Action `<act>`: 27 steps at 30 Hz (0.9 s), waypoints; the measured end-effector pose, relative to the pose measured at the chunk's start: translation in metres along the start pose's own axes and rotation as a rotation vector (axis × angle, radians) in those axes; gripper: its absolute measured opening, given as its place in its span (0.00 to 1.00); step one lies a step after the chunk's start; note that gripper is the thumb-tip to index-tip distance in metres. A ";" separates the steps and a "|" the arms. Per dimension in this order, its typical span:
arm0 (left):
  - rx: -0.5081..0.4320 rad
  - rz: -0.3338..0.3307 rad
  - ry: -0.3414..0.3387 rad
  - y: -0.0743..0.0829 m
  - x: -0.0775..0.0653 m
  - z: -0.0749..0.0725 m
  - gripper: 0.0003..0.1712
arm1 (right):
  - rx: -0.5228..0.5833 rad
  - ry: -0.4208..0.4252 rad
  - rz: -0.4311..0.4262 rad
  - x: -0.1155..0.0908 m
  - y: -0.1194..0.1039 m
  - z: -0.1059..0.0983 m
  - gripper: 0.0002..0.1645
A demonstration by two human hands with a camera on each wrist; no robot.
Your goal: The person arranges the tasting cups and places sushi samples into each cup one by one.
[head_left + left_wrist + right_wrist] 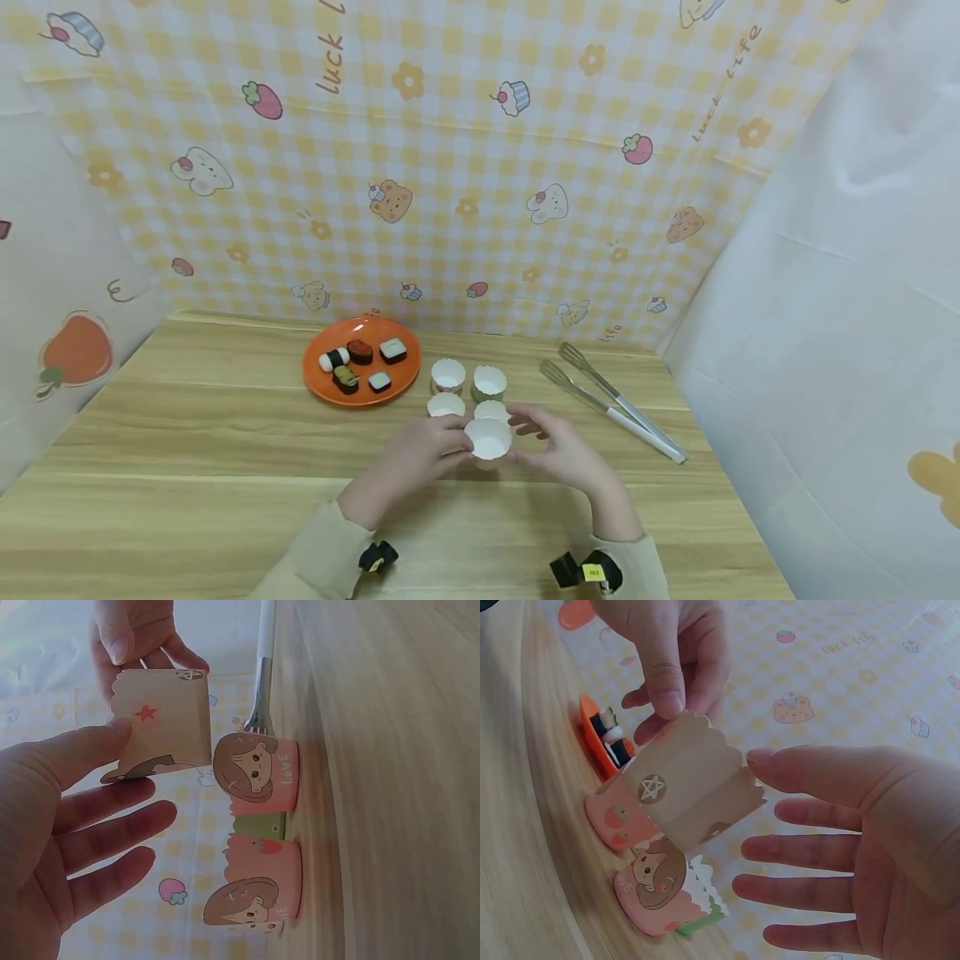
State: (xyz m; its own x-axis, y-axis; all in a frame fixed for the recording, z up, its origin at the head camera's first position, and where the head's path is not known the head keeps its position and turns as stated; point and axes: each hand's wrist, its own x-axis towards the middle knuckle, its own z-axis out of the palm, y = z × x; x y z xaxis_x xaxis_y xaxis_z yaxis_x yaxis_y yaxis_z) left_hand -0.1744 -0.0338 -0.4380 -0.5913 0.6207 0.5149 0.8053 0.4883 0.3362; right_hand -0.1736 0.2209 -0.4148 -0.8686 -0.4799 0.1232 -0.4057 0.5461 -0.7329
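Observation:
A beige paper baking cup (489, 442) with a scalloped rim is held up off the table. My left hand (423, 454) pinches its side between thumb and fingers; the thumb (667, 694) lies on the outer wall. On the other side my right hand (562, 450) has its fingers spread and nearly straight, with the thumb tip (763, 761) right at the rim. Just beyond stand several more baking cups, including a pink one (259, 776) with a girl's face and "LOVE", another pink one (259, 877), and a green one (489, 385) at the back.
An orange plate (322, 387) with several sushi pieces (360, 352) stands left of the cups. Metal tongs (615, 404) with slotted ends lie to the right. A checked cloth (465, 167) hangs behind the wooden table (187, 450), and white cloth (840, 333) hangs at the right.

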 end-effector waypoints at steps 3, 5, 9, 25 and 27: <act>0.004 -0.003 -0.008 -0.001 -0.003 -0.001 0.04 | 0.006 0.000 0.003 0.000 0.000 0.000 0.36; 0.011 -0.006 -0.015 -0.002 -0.005 -0.002 0.04 | 0.012 0.004 0.009 0.000 0.001 -0.001 0.35; 0.006 -0.029 -0.037 -0.004 -0.010 -0.004 0.04 | 0.020 0.013 0.018 0.000 0.003 -0.002 0.34; 0.009 -0.090 -0.090 -0.014 -0.026 -0.007 0.04 | -0.002 0.075 0.054 -0.007 0.006 -0.014 0.30; 0.009 -0.093 -0.096 -0.015 -0.028 -0.007 0.04 | 0.009 0.098 0.058 -0.009 0.007 -0.017 0.29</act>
State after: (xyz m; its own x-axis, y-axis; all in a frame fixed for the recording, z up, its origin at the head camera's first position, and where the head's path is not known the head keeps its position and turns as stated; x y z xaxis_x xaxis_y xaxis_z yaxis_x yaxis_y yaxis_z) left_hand -0.1697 -0.0627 -0.4521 -0.6651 0.6279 0.4041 0.7466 0.5515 0.3720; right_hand -0.1735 0.2401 -0.4097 -0.9143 -0.3780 0.1454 -0.3520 0.5641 -0.7469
